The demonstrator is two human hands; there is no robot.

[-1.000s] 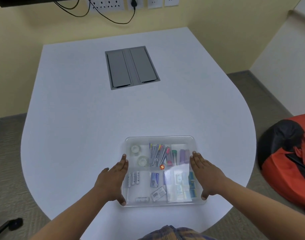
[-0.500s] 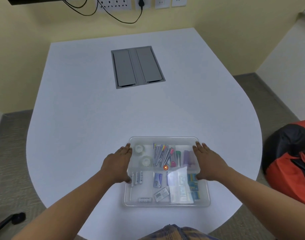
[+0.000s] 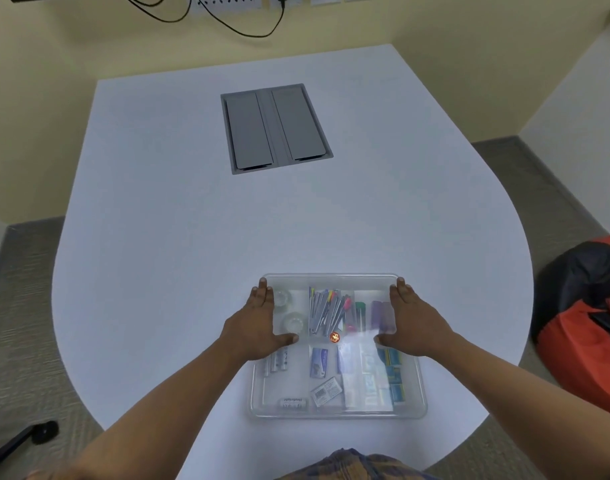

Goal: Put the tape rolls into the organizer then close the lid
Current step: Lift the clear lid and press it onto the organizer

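Inside closed organizer (image 3: pixel 338 408), apparently two tape rolls (image 3: pixel 294 321); two hands flat atop.

Pale yellow walls (image 3: pixel 435 26) met at a corner. Wall sockets (image 3: pixel 224 0) ran along the top edge, black cables (image 3: pixel 241 29) drooping from them. White counter (image 3: pixel 192 220) had a rounded near end, with a grey twin-flap hatch (image 3: pixel 276 128) set flush in it. Grey-brown carpet (image 3: pixel 16 306) lay below. A red and black bag (image 3: pixel 587 320) sat on the floor at right. Light was even.
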